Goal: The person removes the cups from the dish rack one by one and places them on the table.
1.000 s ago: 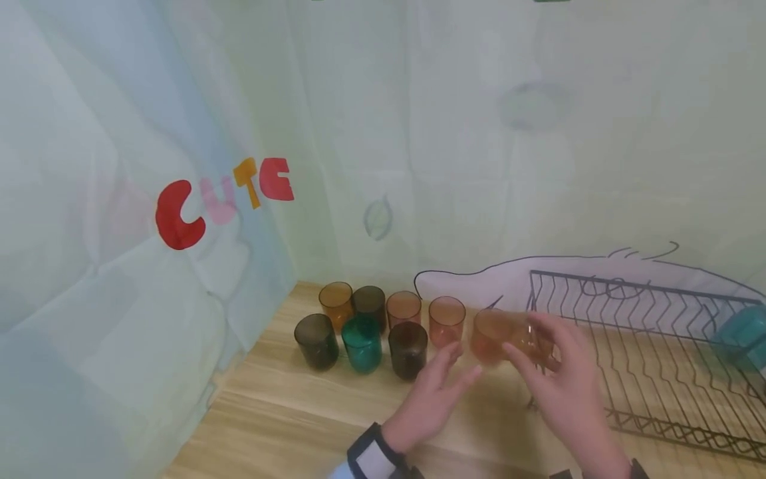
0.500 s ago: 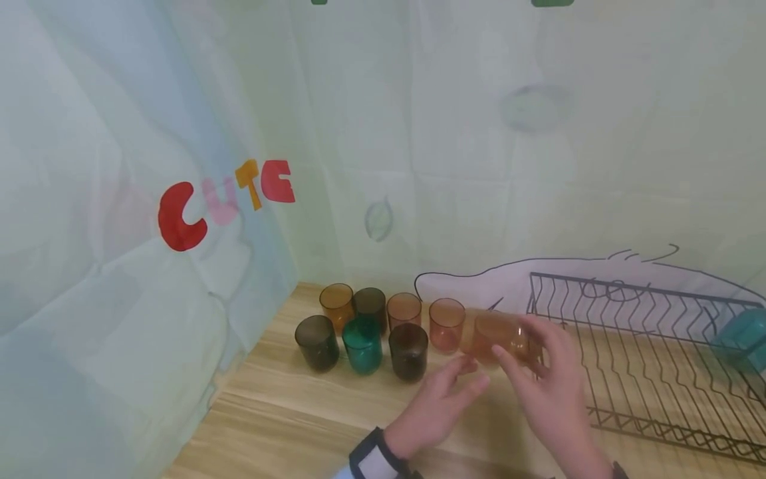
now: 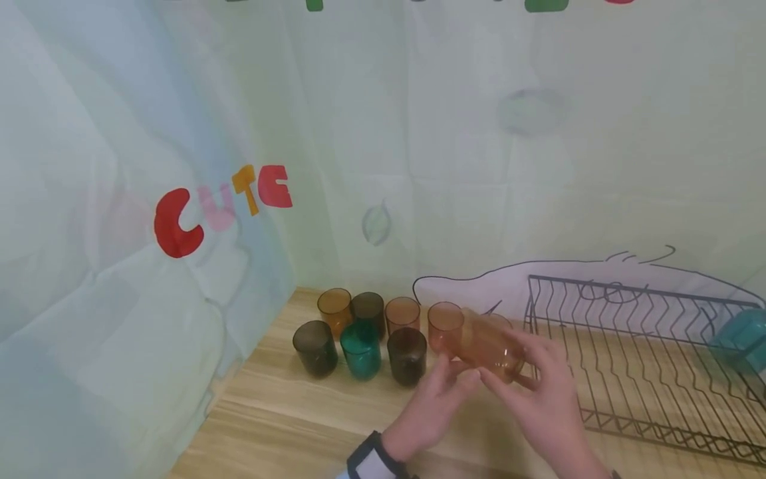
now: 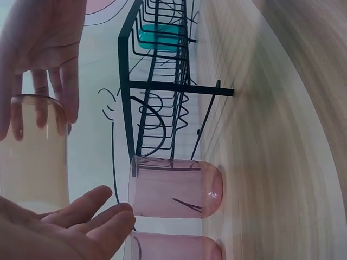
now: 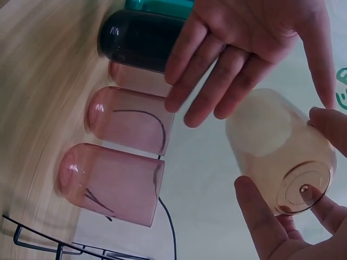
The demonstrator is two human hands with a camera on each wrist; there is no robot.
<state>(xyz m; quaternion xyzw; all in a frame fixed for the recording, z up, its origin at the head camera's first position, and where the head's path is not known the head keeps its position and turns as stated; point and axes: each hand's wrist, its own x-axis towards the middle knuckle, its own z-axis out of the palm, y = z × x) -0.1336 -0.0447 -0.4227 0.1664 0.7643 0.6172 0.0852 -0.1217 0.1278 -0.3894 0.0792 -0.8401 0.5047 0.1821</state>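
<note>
The right hand [image 3: 541,392] grips a pale amber see-through tumbler [image 3: 491,346], fingers and thumb curled round its base end, holding it tilted in the air with its mouth toward ten o'clock. In the right wrist view the thumb and fingertips [image 5: 325,122] sit on the tumbler's thick bottom rim. The left hand [image 3: 433,406] is spread, fingers straight and slightly fanned, at seven o'clock of the tumbler's mouth; whether its fingertips actually touch the glass is hard to tell from the head view, and the left wrist view shows them just beside it.

The tumbler hangs above the pale wooden tabletop [image 3: 287,419], just at three o'clock of a pink see-through tumbler [image 3: 445,326] that stands upright there. Further toward nine o'clock stand a second pink tumbler [image 3: 402,315], an orange tumbler [image 3: 334,310], three dark smoky tumblers [image 3: 314,346] and a teal green tumbler [image 3: 361,348], packed close in two rows.

At three o'clock of the hands lies a black wire dish rack [image 3: 646,352], with a teal cup [image 3: 739,337] at its far end. A pale printed curtain [image 3: 419,146] bearing coloured letters [image 3: 221,206] hangs behind.
</note>
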